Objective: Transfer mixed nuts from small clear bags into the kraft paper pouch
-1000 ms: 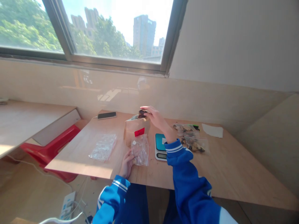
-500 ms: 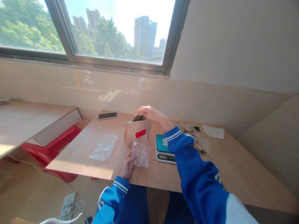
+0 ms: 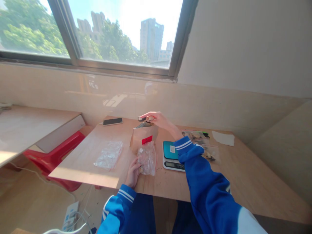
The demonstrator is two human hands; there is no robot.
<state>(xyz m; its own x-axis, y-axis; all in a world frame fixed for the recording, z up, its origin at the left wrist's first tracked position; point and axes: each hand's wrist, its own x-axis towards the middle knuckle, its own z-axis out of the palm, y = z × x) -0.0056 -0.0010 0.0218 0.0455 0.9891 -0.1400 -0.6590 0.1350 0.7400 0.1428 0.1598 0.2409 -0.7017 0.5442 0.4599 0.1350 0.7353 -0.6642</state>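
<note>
- Head view, right hand (image 3: 158, 119): it hovers just over the mouth of the paper bag (image 3: 144, 136), fingertips pinched on a small dark piece (image 3: 143, 119). What the piece is stays too small to tell.
- Left hand (image 3: 133, 171): it sits near the table (image 3: 243, 178) edge, fingers closed on the lower corner of a clear pouch (image 3: 147, 157), holding it upright just in front of the paper bag.
- Other things: a scale (image 3: 170, 155) lies just right of the pouch, under the right forearm. Filled pouches (image 3: 207, 152) lie beyond that sleeve. A flat empty pouch (image 3: 109, 154) lies left of the left hand, and a phone (image 3: 112, 121) lies farther back on that side. A white paper (image 3: 223, 137) is far right.
- Doing it well, as I judge it: keep the pinch firm but light, so the piece does not crumble or slip.
- Lift it straight up clear of the bag rim before moving sideways, or the bag may tip.
- The left hand should keep the pouch steady and its mouth open, since thin film folds shut easily.
- Hard to make out: the inside of the paper bag is hidden, so how much remains cannot be told.
- The scale display is unreadable, and part of its plate is covered by the sleeve.
- The pouch's contents blur behind glare; whether its top is open is unclear.
- The red label (image 3: 147, 139) on the bag shows no legible text.
</note>
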